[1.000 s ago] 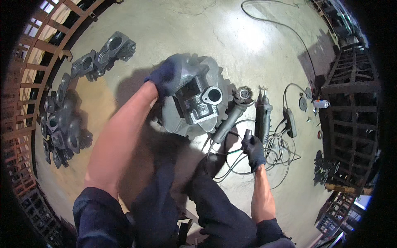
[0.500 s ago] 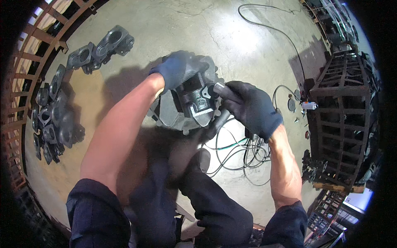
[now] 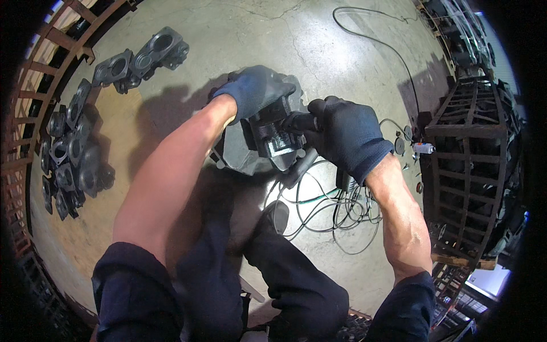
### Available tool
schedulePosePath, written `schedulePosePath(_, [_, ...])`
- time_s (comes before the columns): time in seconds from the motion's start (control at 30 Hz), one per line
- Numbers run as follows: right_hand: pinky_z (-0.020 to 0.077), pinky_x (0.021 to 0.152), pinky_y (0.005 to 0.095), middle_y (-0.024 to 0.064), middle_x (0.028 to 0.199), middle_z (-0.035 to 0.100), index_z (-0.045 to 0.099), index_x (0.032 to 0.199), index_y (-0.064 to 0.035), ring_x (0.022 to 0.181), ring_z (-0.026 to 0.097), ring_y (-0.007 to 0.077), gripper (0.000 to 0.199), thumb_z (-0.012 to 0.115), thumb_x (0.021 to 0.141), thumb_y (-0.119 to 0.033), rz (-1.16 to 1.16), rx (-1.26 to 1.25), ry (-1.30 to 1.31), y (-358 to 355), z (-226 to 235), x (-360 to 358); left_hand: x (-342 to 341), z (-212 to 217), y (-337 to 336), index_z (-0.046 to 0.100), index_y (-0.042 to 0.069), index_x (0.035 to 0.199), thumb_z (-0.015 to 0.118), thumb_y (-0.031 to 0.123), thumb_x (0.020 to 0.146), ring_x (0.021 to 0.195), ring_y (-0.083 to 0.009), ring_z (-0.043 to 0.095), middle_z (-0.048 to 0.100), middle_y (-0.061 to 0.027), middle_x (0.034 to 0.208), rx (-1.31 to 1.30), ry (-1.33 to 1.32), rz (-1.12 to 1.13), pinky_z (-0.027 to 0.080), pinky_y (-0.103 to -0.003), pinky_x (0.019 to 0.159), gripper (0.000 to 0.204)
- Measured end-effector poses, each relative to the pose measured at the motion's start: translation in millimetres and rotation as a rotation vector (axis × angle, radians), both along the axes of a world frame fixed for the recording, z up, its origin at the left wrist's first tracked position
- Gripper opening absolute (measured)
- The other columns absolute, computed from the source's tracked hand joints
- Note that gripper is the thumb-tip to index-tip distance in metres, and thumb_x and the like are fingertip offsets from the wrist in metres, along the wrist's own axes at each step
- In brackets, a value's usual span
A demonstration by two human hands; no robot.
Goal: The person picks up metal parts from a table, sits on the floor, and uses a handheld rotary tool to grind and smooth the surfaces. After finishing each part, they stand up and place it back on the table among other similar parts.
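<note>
A dark grey metal casting [image 3: 239, 145] with a boxy, glossy black raised section is in front of me, above my feet. My left hand [image 3: 256, 91], in a dark glove, is closed over its far upper side. My right hand [image 3: 350, 134], also gloved, is closed around a dark cylindrical tool [image 3: 301, 121]. The tool's tip meets or lies very close to the raised section; its exact kind is not clear. Just below, a grey cylindrical piece [image 3: 300, 169] sticks out beside the casting; what it belongs to is hidden.
Several similar castings lie on the floor to the left, some on a brown sheet [image 3: 122, 171]. Tangled cables [image 3: 342, 216] lie right of my foot. A spray can [image 3: 423, 148] sits by a metal cage rack [image 3: 464, 171] at right. Another rack [image 3: 57, 37] curves along the left.
My right hand has turned, so the tool now points left into the casting's raised section instead of showing its pale end. My left hand stays on the casting, shifted slightly right.
</note>
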State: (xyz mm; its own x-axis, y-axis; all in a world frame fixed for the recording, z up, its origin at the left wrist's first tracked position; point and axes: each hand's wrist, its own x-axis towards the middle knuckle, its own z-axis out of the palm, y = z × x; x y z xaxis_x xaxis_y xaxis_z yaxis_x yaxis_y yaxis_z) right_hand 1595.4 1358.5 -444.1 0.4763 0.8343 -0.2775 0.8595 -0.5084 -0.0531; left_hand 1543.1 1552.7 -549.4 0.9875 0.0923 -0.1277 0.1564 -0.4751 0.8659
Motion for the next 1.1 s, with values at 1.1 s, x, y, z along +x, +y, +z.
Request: schedulePosePath(1.1, [0.0537, 0.06, 0.0387, 0.0146, 0.075, 0.068, 0.065, 0.087, -0.0071, 0.063, 0.068, 0.0318, 0.033, 0.062, 0.092, -0.039, -0.184, 0.612, 0.0, -31.0, 26.3, 10.0, -2.6, -7.2, -5.8, 0.064, -0.002, 0.122, 0.064, 0.041, 0.092, 0.103, -0.0233, 0.065, 0.068, -0.0153, 0.116, -0.339, 0.044, 0.029, 0.049, -0.035, 0.093, 0.052])
